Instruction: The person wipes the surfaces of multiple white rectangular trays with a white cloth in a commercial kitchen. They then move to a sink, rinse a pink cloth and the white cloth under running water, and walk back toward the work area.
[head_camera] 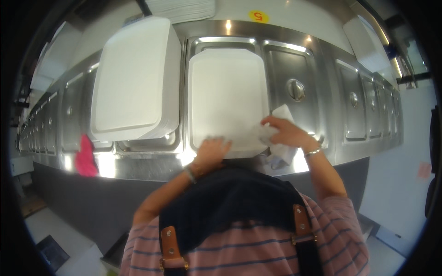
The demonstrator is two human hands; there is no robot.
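A white rectangular tray (226, 93) with cut corners lies in front of me, over a steel pan in the counter. My left hand (212, 151) rests on its near rim, left of the middle, fingers pointing forward. At the tray's right edge my right hand (286, 131) grips a crumpled white cloth (284, 112), possibly paper towel. Part of the cloth hangs below the hand toward the counter's front edge. To the left stands a tall stack of similar white trays (133, 79).
A steel lid with a recessed knob (295, 90) covers the pan on the right. A pink cloth (86, 157) lies at the counter's (138, 167) front edge on the left. More white trays (183, 8) are stacked at the back, near a yellow round sticker (258, 16).
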